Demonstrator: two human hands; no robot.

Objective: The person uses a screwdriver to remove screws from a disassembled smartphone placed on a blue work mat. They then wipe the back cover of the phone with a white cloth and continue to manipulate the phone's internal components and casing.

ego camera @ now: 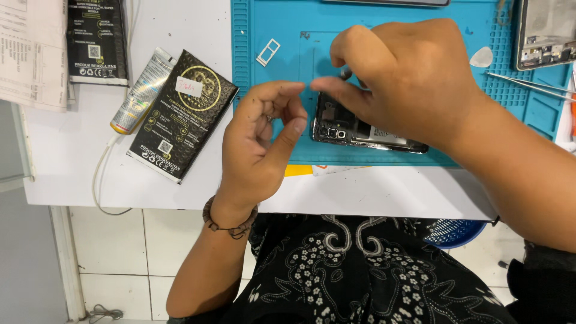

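white counter (78, 150) carries a blue work mat (282, 24), and an opened phone (354, 133) with its back off lies near the mat's front edge. right hand (414, 78) hovers over the phone, thumb and forefinger pinched together on a small dark part, too small to identify. left hand (261, 135) sits just left of the phone with fingers loosely curled, holding nothing, beside a black box (180, 114), a glue tube (141, 93) and a small sim tray (268, 52).

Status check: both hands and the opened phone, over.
Left hand loosely curled, touching the opened phone edge. Right hand pinching a small tool above it. Nothing blocking.
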